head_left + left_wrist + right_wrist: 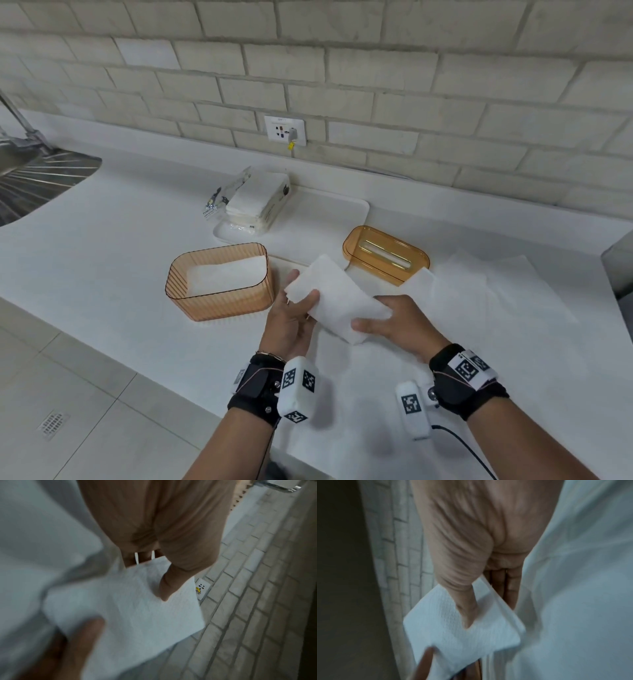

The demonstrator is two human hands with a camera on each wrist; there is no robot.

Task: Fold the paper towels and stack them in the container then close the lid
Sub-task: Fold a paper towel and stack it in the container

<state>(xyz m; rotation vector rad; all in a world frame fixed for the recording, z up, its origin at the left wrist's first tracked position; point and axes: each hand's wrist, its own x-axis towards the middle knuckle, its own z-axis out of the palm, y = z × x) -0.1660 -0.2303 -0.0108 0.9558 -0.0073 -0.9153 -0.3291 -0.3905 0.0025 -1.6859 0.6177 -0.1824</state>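
A folded white paper towel [337,294] hangs above the counter, held by both hands. My left hand [294,308] pinches its left end, thumb on top [169,585] and fingers beneath. My right hand [387,318] pinches the right end, thumb on top [467,609]. The ribbed orange container [219,301] stands open just left of my hands, with folded towels [227,274] inside. Its orange slotted lid [387,255] lies on the counter to the right. Unfolded towels [479,301] are spread flat under and right of my right hand.
An opened pack of paper towels [257,198] sits on a white tray [342,212] by the brick wall. A wall socket [285,130] is above it. A steel sink drainer [34,181] lies far left. A grey object [620,267] stands at the right edge.
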